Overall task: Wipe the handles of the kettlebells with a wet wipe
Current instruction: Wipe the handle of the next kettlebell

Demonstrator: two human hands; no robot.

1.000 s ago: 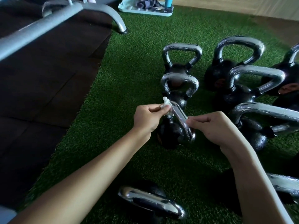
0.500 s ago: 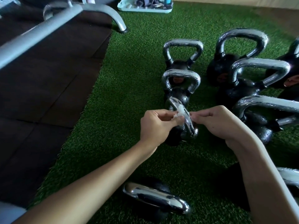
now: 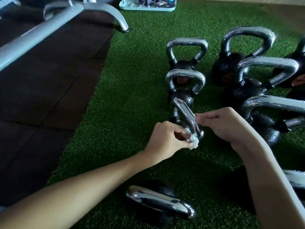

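Note:
A small black kettlebell with a chrome handle (image 3: 184, 114) stands on the green turf in the middle. My left hand (image 3: 166, 142) pinches a bunched white wet wipe (image 3: 243, 141) against the near end of that handle. My right hand (image 3: 226, 126) pinches the handle's right side near its top, fingers curled. Two more small kettlebells (image 3: 184, 78) stand in a row behind it. Larger ones (image 3: 247, 47) stand to the right.
Another kettlebell handle (image 3: 160, 202) lies close at the bottom centre. A grey metal frame (image 3: 42, 32) crosses the dark rubber mat (image 3: 41, 100) at upper left. A pale tray (image 3: 148, 5) sits at the far top edge of the turf.
My left hand has slid the wipe down the handle, from its far top end to its near lower end. My right hand has stayed on the handle.

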